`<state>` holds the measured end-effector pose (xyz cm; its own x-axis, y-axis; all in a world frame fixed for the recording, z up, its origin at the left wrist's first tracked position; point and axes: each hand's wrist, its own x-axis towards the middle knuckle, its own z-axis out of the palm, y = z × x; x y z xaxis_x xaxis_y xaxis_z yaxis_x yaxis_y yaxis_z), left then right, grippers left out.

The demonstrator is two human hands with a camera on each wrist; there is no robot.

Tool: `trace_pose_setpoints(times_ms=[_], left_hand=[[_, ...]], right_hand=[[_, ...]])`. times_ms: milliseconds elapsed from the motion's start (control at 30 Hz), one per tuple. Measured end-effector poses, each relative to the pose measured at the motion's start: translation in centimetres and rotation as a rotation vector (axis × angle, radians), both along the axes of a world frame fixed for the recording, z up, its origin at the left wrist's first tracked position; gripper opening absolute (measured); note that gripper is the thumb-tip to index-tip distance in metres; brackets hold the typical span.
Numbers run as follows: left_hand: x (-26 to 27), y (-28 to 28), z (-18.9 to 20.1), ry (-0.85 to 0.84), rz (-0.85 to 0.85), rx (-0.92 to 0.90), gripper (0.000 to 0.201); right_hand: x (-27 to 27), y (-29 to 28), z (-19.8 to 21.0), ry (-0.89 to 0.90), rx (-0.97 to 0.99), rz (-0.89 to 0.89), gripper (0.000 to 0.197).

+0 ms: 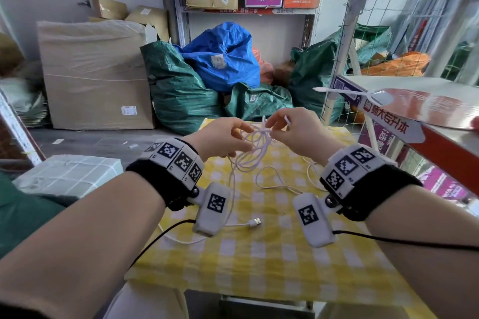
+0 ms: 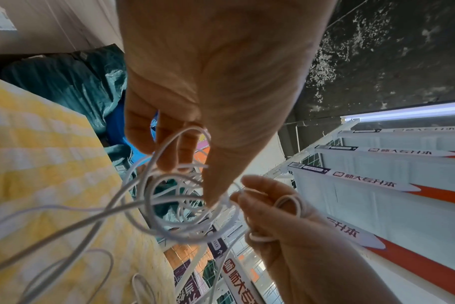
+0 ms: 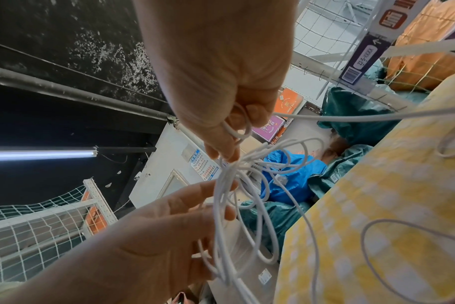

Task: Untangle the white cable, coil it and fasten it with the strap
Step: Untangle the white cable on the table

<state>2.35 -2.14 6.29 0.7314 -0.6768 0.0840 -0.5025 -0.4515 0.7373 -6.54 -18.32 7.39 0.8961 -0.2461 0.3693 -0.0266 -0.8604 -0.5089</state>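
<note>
The white cable [image 1: 255, 146] is a tangle of thin loops held above the yellow-checked tablecloth [image 1: 259, 267]. My left hand [image 1: 239, 134] pinches the loops from the left, thumb against fingers; in the left wrist view several loops [image 2: 169, 205] hang below its fingers [image 2: 169, 152]. From the right, my right hand [image 1: 273, 127] pinches a strand at the knot, and a short white end sticks up from its fingers. In the right wrist view its fingertips [image 3: 229, 148] grip the cable [image 3: 247, 185]. Slack trails onto the cloth, ending in a USB plug [image 1: 255, 222]. I see no strap.
A metal shelf rack [image 1: 388, 116] with netting stands close on the right, with a hand fan [image 1: 427, 106] on it. Green and blue sacks [image 1: 220, 59] and a large wrapped box [image 1: 96, 72] lie beyond the table. A white wrapped package [image 1: 70, 173] sits at the left.
</note>
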Motion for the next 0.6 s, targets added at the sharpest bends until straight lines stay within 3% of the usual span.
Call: trace_pose_setpoints(times_ms=[167, 333, 433, 500, 600], left_hand=[[-0.2, -0.6, -0.7, -0.015, -0.017, -0.031, 0.038], [0.1, -1.2, -1.0, -0.406, 0.077, -0.144, 0.046], [-0.1, -1.6, -0.8, -0.428, -0.03, -0.186, 0.048], [0.0, -1.9, -1.1, -0.363, -0.047, -0.13, 0.033], [1.4, -1.6, -2.5, -0.447, 0.087, 0.08, 0.047]], right_hand=[[0.4, 0.5, 0.1, -0.077, 0.167, 0.046, 0.011], [0.3, 0.9, 0.6, -0.04, 0.295, 0.126, 0.01], [0.1, 1.5, 0.6, -0.039, 0.357, 0.18, 0.013], [-0.1, 1.9, 0.9, -0.055, 0.401, 0.205, 0.016], [-0.5, 1.6, 1.9, -0.09, 0.451, 0.184, 0.019]])
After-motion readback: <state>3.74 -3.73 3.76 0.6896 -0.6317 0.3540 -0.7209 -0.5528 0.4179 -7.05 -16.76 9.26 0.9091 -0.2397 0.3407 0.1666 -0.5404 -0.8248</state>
